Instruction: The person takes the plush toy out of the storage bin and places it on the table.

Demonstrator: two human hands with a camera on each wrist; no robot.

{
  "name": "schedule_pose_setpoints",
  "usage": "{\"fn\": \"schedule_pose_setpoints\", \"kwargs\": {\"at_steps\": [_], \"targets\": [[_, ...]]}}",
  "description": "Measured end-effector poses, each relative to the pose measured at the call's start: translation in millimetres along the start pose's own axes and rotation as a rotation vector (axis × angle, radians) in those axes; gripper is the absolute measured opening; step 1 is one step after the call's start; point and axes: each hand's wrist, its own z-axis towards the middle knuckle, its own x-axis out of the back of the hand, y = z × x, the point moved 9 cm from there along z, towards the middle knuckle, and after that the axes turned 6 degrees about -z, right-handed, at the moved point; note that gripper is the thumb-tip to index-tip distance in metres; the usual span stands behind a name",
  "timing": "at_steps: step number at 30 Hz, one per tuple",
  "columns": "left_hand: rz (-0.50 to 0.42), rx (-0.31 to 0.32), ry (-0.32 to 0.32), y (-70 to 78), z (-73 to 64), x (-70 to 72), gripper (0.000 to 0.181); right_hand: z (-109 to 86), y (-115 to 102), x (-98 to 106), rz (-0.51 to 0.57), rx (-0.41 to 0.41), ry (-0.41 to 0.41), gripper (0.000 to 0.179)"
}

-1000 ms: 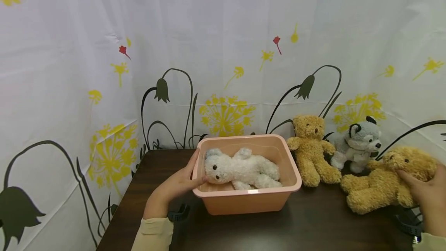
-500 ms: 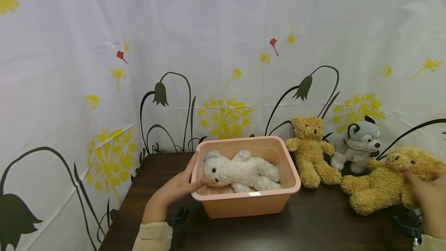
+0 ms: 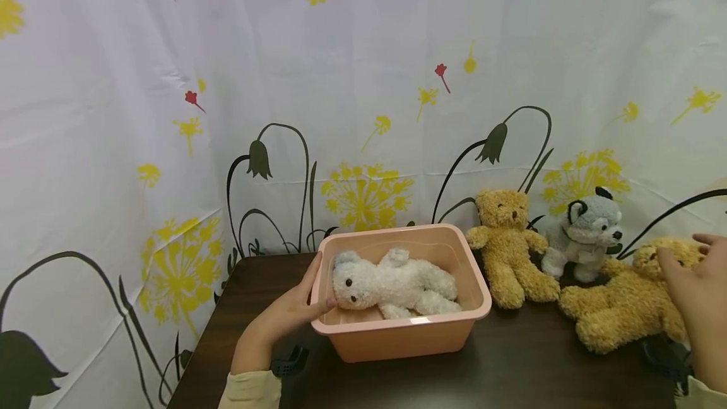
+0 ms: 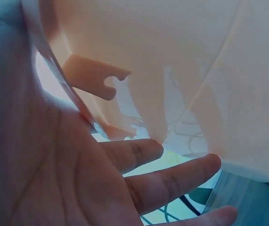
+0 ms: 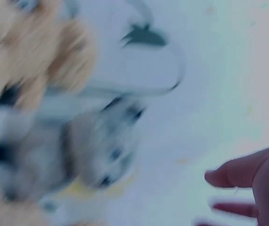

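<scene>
My left hand (image 3: pixel 284 317) holds the left rim of a peach plastic tub (image 3: pixel 400 341), thumb over the edge and fingers along the outside wall. In the left wrist view several fingers (image 4: pixel 172 186) lie against the tub's outer side (image 4: pixel 181 47). Inside the tub a white plush toy (image 3: pixel 403 286) with a bluish ear lies on its back, head to the left. At far right my right hand (image 3: pixel 704 302) hovers with spread fingers, partly covering a reclining golden teddy bear (image 3: pixel 621 311). Nothing is between the right hand's fingers in the right wrist view.
A second golden teddy bear (image 3: pixel 508 251) sits right of the tub. Beside it sits a grey-and-white plush husky (image 3: pixel 591 232). Everything stands on a dark wooden table (image 3: pixel 244 298), with a flower-printed white curtain (image 3: pixel 363 81) close behind.
My right hand has let go of the reclining golden teddy bear and lifted a little, fingers spreading. The left hand stays on the tub's rim. The view has tilted slightly.
</scene>
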Motion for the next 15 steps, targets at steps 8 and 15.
{"fn": "schedule_pose_setpoints", "kwargs": {"at_steps": [8, 15], "targets": [[-0.011, 0.02, 0.017, -6.3, 0.4, 1.1, 0.107, -20.2, -145.6, -5.3, 0.001, 0.484, -0.13, 0.04], [-0.016, 0.018, 0.019, -6.0, 3.3, -2.0, 0.101, -62.3, -265.5, -44.7, 0.27, 0.738, -0.193, 0.015]]}}
